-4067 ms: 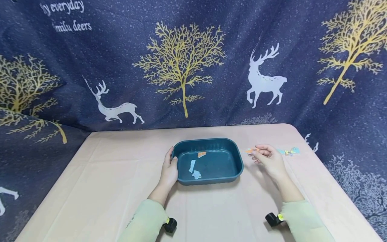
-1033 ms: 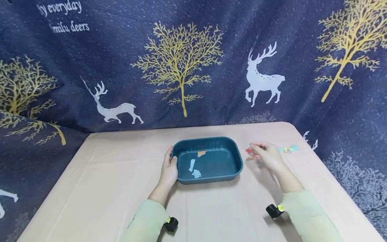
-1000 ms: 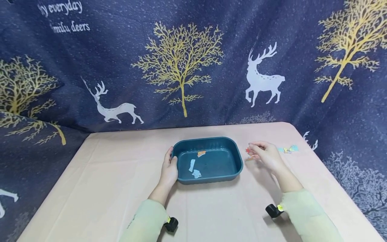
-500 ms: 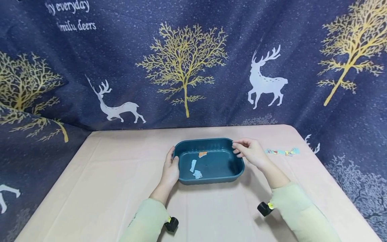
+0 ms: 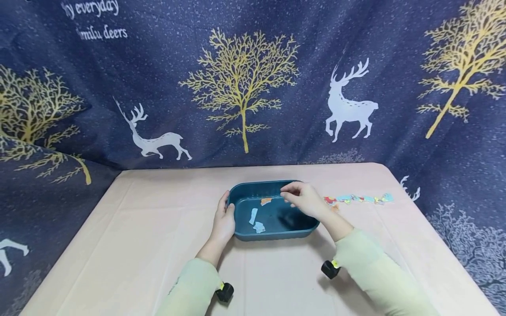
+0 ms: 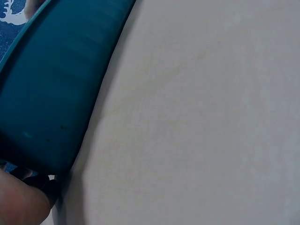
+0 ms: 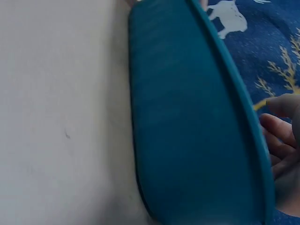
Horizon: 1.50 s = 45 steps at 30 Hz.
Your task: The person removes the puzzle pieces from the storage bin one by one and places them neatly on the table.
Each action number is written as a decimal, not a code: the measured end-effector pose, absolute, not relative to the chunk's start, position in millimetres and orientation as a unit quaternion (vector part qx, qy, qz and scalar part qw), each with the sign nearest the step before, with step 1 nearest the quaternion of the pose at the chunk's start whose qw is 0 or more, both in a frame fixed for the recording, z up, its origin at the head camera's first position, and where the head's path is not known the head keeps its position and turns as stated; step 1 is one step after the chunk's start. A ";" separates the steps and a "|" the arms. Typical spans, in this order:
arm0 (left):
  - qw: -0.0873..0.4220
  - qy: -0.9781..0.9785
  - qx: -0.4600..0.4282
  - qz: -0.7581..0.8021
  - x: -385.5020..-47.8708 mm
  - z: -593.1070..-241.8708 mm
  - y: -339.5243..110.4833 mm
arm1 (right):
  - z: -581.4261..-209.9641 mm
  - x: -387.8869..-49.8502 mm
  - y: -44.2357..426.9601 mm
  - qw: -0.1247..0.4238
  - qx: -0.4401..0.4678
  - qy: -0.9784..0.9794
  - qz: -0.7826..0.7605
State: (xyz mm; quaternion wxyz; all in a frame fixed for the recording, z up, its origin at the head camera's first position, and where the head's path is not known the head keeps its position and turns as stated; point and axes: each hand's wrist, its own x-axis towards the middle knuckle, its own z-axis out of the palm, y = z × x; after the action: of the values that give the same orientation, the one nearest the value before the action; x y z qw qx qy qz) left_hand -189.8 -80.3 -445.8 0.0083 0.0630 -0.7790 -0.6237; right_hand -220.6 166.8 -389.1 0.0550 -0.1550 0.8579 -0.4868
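Head view: dark blue fabric backdrop [image 5: 158, 79] fills the back, printed with yellow trees, white deer and white lettering. Pale pink cloth-covered bench [image 5: 158, 237] below it. Deep teal rectangular tub with rounded corners [image 5: 272, 236] stands upright mid-bench, toward the back.

Person's pale green sleeves [image 5: 371, 267] reach in from the bottom edge. Left hand [image 5: 224, 221] clamped on the tub's left end, thumb at the rim, other fingers round the outside; left wrist view shows it against the tub's end too. Right hand [image 5: 307, 201] is over the tub's right part, fingers loosely bent, tips a bit apart; right wrist view has it just past the rim.

Multicoloured row of flat jagged pieces [image 5: 357, 199], mostly light blue with red and yellow bits, lies on the bench right of the tub. Black boxy wrist camera [image 5: 330, 269] at each cuff.

Inside the tub, left half: pale blue jagged scrap [image 5: 258, 227], pale blue narrow strip [image 5: 253, 216] just beside it, orange flat scrap [image 5: 266, 201] farther back. Small orange piece [image 5: 335, 208] on the bench, near the row's left end, touching or not unclear.
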 end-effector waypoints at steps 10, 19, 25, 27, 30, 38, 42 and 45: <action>0.005 -0.777 0.064 -0.626 -189.5 -446.4 -77.0 | -413.0 -220.0 140.4 0.068 -0.232 0.881 -0.406; 0.008 -0.776 0.063 -0.628 -189.2 -447.4 -77.0 | -423.5 -214.4 120.6 0.110 -0.274 0.895 -0.335; 0.014 -0.775 0.063 -0.629 -189.7 -447.4 -80.3 | -424.7 -216.1 112.2 0.123 -0.324 0.902 -0.258; 0.013 -0.774 0.063 -0.630 -189.8 -447.1 -80.8 | -425.2 -217.1 111.2 0.126 -0.334 0.904 -0.236; 0.010 -0.774 0.063 -0.631 -190.2 -447.0 -80.8 | -425.6 -218.0 110.7 0.133 -0.340 0.906 -0.215; 0.014 -0.768 0.059 -0.638 -191.3 -447.6 -80.2 | -425.3 -219.0 112.1 0.138 -0.359 0.897 -0.219; 0.013 -0.768 0.058 -0.637 -192.3 -448.5 -80.8 | -426.0 -219.5 110.6 0.149 -0.346 0.901 -0.217; 0.010 -0.770 0.062 -0.635 -192.6 -448.5 -81.4 | -426.3 -219.7 107.9 0.150 -0.340 0.905 -0.207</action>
State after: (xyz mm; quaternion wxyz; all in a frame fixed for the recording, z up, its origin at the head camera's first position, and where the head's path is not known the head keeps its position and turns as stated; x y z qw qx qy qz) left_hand -192.6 -81.4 -448.5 0.0099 0.0616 -0.7701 -0.6349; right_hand -219.7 107.9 -426.3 0.1496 -0.3403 0.9050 -0.2070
